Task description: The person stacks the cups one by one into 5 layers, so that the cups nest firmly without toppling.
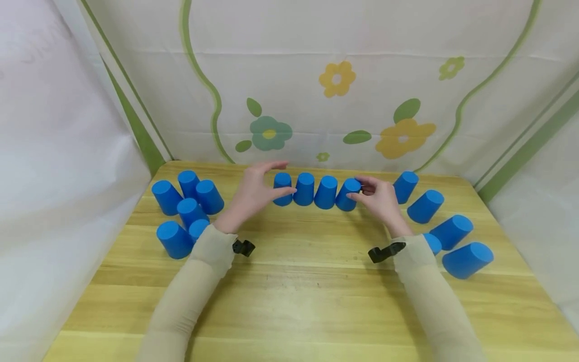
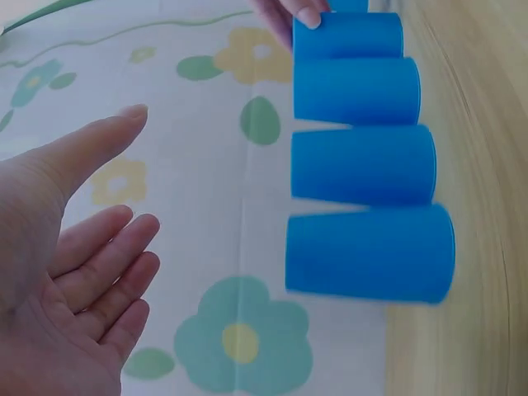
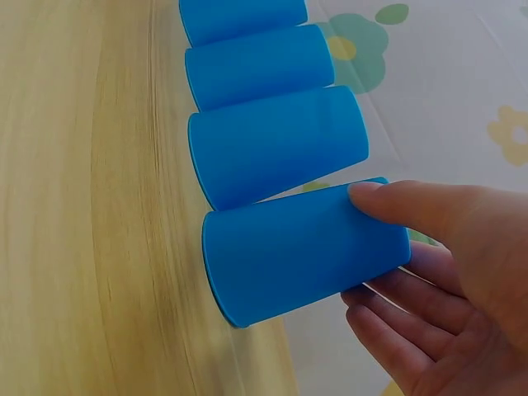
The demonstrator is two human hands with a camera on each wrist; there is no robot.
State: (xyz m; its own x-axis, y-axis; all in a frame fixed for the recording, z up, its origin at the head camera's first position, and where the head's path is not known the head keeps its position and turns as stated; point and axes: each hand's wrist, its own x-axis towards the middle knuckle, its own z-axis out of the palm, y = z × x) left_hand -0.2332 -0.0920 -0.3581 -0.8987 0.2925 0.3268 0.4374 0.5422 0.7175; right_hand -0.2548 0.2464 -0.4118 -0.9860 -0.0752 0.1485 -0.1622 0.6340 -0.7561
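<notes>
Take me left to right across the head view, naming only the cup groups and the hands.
Cluster of six tapered blue plastic-looking cups, bare left hand, straight row of four matching blue cups, bare right hand, scattered group of five matching blue cups.

free near tabletop [image 1: 298,296], cup row [image 1: 322,193] blocking beyond

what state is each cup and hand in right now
left hand: open, holding nothing
right hand: pinching a cup
right-end blue cup of the row: upside down, held
other three blue row cups: upside down, not held
six blue cups at left: upside down, not held
five blue cups at right: upside down, not held
</notes>
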